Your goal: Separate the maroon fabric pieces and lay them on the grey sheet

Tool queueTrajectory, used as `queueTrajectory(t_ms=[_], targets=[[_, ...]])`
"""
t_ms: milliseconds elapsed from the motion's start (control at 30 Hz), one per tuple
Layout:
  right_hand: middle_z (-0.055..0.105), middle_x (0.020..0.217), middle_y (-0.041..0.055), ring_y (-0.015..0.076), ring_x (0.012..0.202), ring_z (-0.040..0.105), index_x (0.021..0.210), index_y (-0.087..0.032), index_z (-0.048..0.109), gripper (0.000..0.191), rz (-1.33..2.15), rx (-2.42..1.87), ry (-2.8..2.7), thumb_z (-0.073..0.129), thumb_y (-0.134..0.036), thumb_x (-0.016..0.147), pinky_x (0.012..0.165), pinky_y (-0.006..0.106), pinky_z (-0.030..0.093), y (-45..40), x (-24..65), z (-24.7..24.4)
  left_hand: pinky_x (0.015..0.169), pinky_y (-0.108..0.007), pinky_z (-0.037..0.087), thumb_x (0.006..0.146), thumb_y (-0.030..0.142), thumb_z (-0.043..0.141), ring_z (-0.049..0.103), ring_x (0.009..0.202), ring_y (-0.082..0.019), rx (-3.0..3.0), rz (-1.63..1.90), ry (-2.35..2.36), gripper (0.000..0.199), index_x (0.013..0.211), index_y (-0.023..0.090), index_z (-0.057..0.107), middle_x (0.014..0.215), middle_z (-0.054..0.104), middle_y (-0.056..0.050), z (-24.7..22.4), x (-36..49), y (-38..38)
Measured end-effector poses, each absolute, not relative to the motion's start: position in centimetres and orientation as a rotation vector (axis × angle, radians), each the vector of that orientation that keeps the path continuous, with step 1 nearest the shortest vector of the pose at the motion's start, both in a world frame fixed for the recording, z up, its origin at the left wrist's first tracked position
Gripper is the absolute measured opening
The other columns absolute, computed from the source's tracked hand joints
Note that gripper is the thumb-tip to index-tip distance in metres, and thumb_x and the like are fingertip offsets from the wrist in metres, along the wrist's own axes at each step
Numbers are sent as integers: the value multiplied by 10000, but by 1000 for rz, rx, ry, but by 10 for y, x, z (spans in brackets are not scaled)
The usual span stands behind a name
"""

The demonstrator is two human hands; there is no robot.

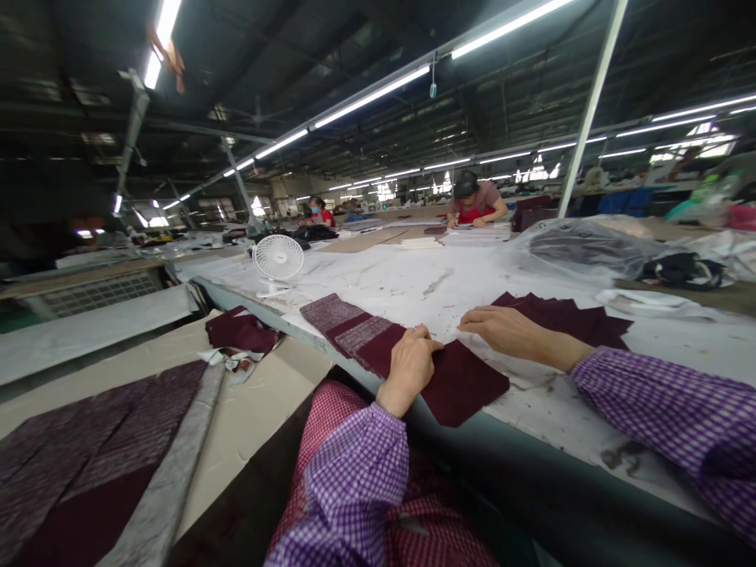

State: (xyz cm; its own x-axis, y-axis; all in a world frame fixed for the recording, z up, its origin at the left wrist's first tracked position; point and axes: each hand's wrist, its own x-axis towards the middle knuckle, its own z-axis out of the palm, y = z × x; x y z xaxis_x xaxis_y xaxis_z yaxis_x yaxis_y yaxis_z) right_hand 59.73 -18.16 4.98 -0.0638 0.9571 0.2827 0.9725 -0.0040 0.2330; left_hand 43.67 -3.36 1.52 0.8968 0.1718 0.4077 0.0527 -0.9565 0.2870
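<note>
My left hand (409, 364) is closed at the table's front edge, its curled fingers on a maroon fabric piece (466, 382) that lies flat and partly overhangs the edge. To its left, a strip of overlapping fabric pieces (351, 331), plain maroon and speckled, runs along the edge and partly under the hand. My right hand (502, 329) reaches in from the right, just beyond the fabric piece. Its fingers are drawn together, tips pointing left; whether anything small is between them is hidden. Behind that wrist a fanned stack of maroon pieces (561, 315) lies on the white table (390, 276).
A small white fan (277, 258) stands at the table's left edge. Clear plastic sheeting (584, 244) lies at the right. On a lower board at left are speckled maroon panels (118, 425) and a crumpled maroon cloth (242, 331). A co-worker (477, 201) bends over the table's far end.
</note>
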Motion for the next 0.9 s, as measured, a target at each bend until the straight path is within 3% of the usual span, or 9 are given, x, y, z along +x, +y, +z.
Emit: queueTrajectory(t_ms=[167,367,600,900], targets=[[658,1030,105,194,922,615,1063,-161,642,336,-243,-2009,-2116,379,-107,861,821,304,470,-170,570,52,833,-280,437,867,117,416,515,925,-184,2791,619,184,361,1003,279,708,924,590,-48,20,435,-34],[667,999,110,195,896,624,1036,-146,659,329,-145,-1990,-2096,380,-122,864,822,315,479,-167,569,44,836,-267,444,839,174,543,563,914,-170,2661,658,223,215,943,243,719,934,651,-20,20,414,-14],[647,1041,108,194,894,607,1052,-154,656,358,-50,-1969,-2184,372,-84,845,833,309,465,-170,575,45,788,-260,441,870,195,513,545,852,-158,2624,825,179,213,904,207,723,843,622,-27,9,400,-8],[598,1063,101,192,909,581,1299,-258,536,605,-115,-2076,-2313,366,6,782,813,297,447,-169,565,50,770,-267,435,891,199,479,540,844,-161,2630,854,165,243,879,196,722,848,620,-35,6,398,-8]])
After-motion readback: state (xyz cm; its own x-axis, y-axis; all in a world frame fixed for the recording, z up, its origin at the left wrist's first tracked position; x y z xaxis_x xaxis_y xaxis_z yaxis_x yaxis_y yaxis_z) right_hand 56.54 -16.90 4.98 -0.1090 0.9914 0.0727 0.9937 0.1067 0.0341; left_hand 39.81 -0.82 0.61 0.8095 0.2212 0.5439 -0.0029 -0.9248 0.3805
